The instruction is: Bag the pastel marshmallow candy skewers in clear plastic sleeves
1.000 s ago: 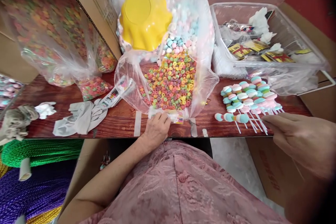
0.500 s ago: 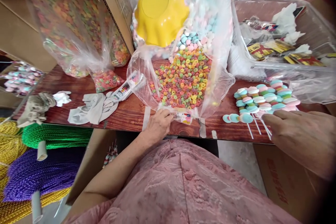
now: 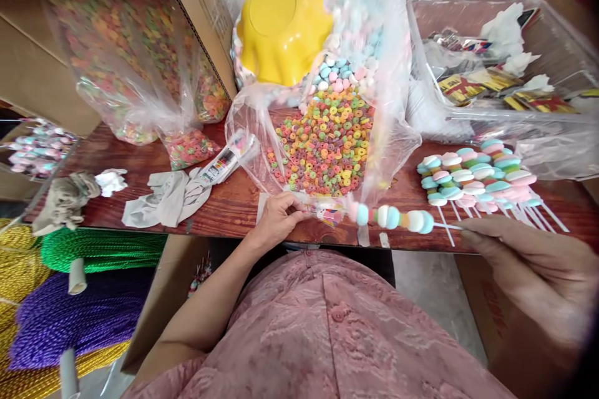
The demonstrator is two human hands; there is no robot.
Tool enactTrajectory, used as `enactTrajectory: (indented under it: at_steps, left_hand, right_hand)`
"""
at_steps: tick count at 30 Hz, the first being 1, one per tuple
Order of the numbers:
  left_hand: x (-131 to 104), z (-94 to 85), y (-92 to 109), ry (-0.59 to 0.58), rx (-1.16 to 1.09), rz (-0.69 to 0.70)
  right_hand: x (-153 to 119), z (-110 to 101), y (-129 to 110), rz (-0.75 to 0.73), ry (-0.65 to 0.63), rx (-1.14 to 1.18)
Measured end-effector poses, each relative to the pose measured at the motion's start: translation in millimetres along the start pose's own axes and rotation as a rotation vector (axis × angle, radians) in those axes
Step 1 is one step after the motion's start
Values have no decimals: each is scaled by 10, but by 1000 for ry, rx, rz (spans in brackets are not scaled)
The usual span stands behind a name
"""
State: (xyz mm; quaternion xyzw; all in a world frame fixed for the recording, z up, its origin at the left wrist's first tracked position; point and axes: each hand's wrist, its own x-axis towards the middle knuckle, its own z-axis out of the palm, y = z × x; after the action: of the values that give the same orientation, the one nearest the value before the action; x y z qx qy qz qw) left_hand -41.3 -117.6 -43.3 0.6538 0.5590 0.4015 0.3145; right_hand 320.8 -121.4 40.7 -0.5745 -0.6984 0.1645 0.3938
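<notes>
Head view: I see a person at a wooden surface [image 3: 222, 215], holding a candy skewer [image 3: 390, 218] level above its front edge.
The right hand [image 3: 538, 271] grips the skewer's white stick; its far tip points at a small printed wrapper [image 3: 330, 216], whose left end the left hand [image 3: 277, 222] pinches, though I can't tell if they touch. Ring candies [image 3: 322, 149] lie just behind; more skewers [image 3: 477, 176] rest in a pile at right, and an upturned yellow bowl [image 3: 284, 31] sits at the back.

nothing legible. print on the wrapper [image 3: 330, 216] at the left hand [image 3: 276, 219], the sleeve stack [image 3: 219, 167] and the yellow packets [image 3: 461, 90] is too small; red lettering on the lower carton [image 3: 491, 305] is blurred.
</notes>
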Motion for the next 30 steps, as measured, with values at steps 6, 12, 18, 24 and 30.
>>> enactTrajectory:
  at_steps: [6,12,18,24,30]
  left_hand:
    - [12,-16,-11,-15,-57,-72]
    - [8,-1,-15,-38,1,24]
    - [-15,-2,1,-96,143,240]
    - [3,-57,-41,-174,79,211]
    - [40,-85,-35,-190,41,167]
  right_hand:
    - [-138,290,70,-118,-177,134]
    - [-123,344,113,-372,-242,-1]
    - [-62,341,35,-494,-208,-74]
    - [-20,270,138,-428,-202,-32]
    - [-115,268,171,-383,-134,-6]
